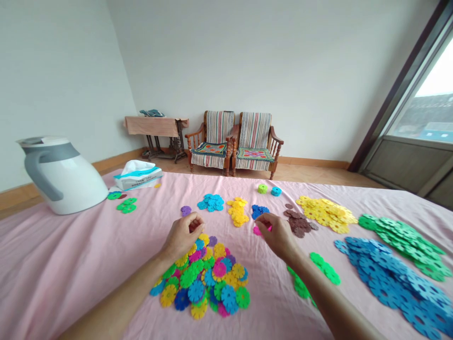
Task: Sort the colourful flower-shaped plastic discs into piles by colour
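Note:
Over the far edge of a mixed pile of colourful snowflake discs (205,278), my left hand (184,234) is closed with its fingers curled together. Whatever it may hold is hidden. My right hand (278,234) is pinched closed above pink discs (256,230), and its fingers cover part of them; I cannot tell if it grips one. Beyond the hands lie small sorted groups: purple discs (186,210), light blue discs (211,202), yellow discs (238,213) and dark blue discs (260,210). Brown discs (300,224) lie just right of my right hand.
Larger heaps of yellow (325,212), green (406,243) and blue discs (396,278) spread to the right. Green discs (324,268) lie beside my right forearm. A white jug (76,182) and a tissue pack (138,177) stand left on the pink cloth (88,264).

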{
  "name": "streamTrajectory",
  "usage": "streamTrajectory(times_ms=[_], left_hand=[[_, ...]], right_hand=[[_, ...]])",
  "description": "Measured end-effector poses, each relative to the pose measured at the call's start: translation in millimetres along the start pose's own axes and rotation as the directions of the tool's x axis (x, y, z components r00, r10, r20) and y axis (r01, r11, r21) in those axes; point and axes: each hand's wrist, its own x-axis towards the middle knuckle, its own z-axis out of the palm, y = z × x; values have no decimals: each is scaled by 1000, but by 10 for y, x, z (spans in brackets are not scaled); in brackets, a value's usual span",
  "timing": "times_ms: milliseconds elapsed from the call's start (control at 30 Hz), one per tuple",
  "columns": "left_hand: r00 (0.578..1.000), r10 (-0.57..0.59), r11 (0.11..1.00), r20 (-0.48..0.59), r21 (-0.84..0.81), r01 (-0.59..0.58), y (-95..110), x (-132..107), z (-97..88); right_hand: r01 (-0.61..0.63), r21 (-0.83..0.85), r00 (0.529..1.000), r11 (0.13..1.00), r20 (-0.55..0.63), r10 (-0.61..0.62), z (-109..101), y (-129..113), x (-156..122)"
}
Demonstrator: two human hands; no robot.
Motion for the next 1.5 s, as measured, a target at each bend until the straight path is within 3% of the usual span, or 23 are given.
streamTrajectory(times_ms=[167, 300, 400, 600, 833, 1000, 1233, 1367, 1500], left_hand=[[1000, -11, 999, -4, -31, 11, 34, -5, -7], [1000, -14, 1000, -5, -23, 14, 53, -6, -9], [1000, -7, 1000, -4, -26, 7, 46, -4, -8], [1000, -5, 1000, 5, -25, 5, 23, -4, -2], [1000, -7, 999, 7, -36, 7, 33, -8, -8], [1000, -9, 999, 1, -40, 9, 28, -7, -6], [1000, 9, 999, -6, -32, -9, 12, -10, -2], [1000, 12, 1000, -1, -18, -12, 6, -13, 0], [1000, 6, 999, -1, -41, -6, 16, -12, -3]], right_hand=[[167, 210, 947, 963, 238, -217, 140, -392, -245], [275, 228, 873, 934, 347, -342, 210, -580, -400], [308, 201, 845, 930, 390, -365, 226, -631, -424], [237, 235, 861, 943, 399, -316, 246, -610, -411], [68, 312, 923, 948, 340, -178, 224, -475, -278], [-7, 40, 990, 999, 144, 1, 13, -169, -63], [-126, -351, 984, 928, 74, 162, -231, 274, 62], [-121, -418, 992, 900, -11, 128, -244, 219, 48], [46, -187, 989, 981, 145, -19, -110, -75, -54]])
